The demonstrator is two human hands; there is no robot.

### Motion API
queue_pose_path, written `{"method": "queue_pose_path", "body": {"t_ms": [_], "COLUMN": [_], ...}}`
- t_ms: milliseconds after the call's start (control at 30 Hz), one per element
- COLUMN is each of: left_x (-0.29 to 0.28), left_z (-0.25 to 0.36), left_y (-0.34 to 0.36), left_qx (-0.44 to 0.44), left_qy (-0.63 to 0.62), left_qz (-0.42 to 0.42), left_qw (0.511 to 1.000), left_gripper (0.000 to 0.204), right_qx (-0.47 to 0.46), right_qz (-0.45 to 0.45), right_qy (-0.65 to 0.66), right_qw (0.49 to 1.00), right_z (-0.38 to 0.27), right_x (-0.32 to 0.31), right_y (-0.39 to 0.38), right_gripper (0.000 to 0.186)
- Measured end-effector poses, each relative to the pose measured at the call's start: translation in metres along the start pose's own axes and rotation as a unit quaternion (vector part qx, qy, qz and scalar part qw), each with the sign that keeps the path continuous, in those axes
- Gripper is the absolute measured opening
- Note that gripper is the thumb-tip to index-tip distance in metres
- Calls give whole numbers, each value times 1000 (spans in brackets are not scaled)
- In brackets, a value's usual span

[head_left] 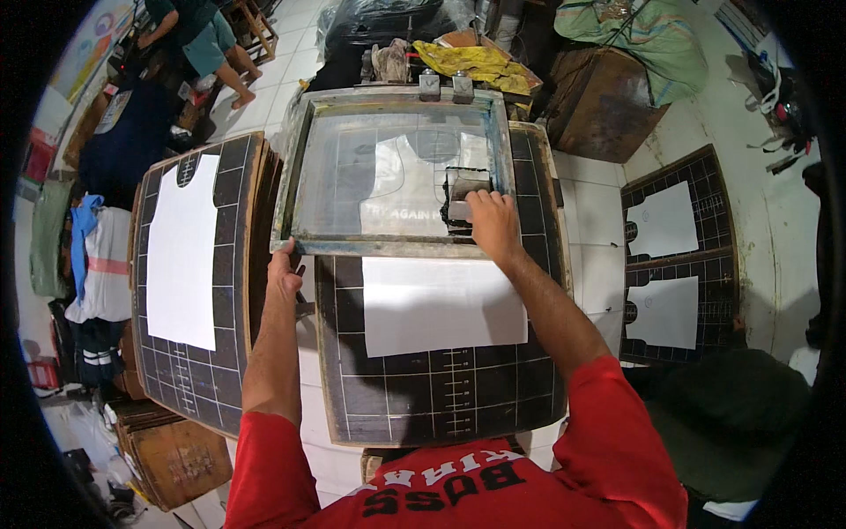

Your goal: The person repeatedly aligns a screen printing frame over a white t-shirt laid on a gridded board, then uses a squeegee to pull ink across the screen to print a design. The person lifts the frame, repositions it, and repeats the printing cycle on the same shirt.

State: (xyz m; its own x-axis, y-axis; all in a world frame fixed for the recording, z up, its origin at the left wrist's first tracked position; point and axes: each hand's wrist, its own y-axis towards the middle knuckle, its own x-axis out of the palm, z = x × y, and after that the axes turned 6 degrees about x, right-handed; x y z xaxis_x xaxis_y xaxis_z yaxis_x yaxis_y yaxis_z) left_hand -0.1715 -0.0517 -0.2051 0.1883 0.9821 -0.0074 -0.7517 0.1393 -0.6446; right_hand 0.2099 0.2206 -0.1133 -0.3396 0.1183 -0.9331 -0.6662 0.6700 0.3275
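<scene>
My left hand (285, 264) grips the lower left corner of a metal-framed mesh screen (335, 167). Inside the frame, my right hand (493, 219) holds a pale squeegee (458, 210) at the screen's right side, where black ink (467, 176) lies in a rough patch. Through the mesh show a white shirt-shaped outline and some pale lettering. The screen is over a dark gridded board (405, 397), with white fabric (441, 309) showing below the frame. Two metal clamps (429, 85) sit along the screen's far edge.
Gridded boards with white pieces stand at left (236, 264) and right (723, 247). A person's legs (231, 72) are at upper left. Behind the screen lie a yellow cloth (467, 60), a wooden box (590, 97) and a green sack (652, 48). Stacked boards (176, 454) sit at lower left.
</scene>
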Motion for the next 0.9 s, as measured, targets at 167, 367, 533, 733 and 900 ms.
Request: {"method": "queue_pose_path", "body": {"t_ms": [167,367,533,733,900], "left_x": [-2,-6,1,10,6], "left_z": [-6,-3,4,7,5], "left_y": [-3,-13,-25,-41,-38], "left_qx": [28,35,39,58,70], "left_qy": [13,61,54,72,55], "left_qz": [-11,-11,-5,21,-25], "left_qw": [999,997,998,996,996], "left_gripper": [34,39,21,20,20], "right_qx": [-6,-14,2,10,26], "right_qz": [-50,-70,-93,-73,-112], "right_qy": [41,50,74,71,75], "right_qw": [998,996,993,995,991], "right_z": [8,17,55,50,35], "right_x": [-9,-2,29,29,12], "right_y": [12,23,111,97,61], "right_gripper": [31,28,38,41,38]}}
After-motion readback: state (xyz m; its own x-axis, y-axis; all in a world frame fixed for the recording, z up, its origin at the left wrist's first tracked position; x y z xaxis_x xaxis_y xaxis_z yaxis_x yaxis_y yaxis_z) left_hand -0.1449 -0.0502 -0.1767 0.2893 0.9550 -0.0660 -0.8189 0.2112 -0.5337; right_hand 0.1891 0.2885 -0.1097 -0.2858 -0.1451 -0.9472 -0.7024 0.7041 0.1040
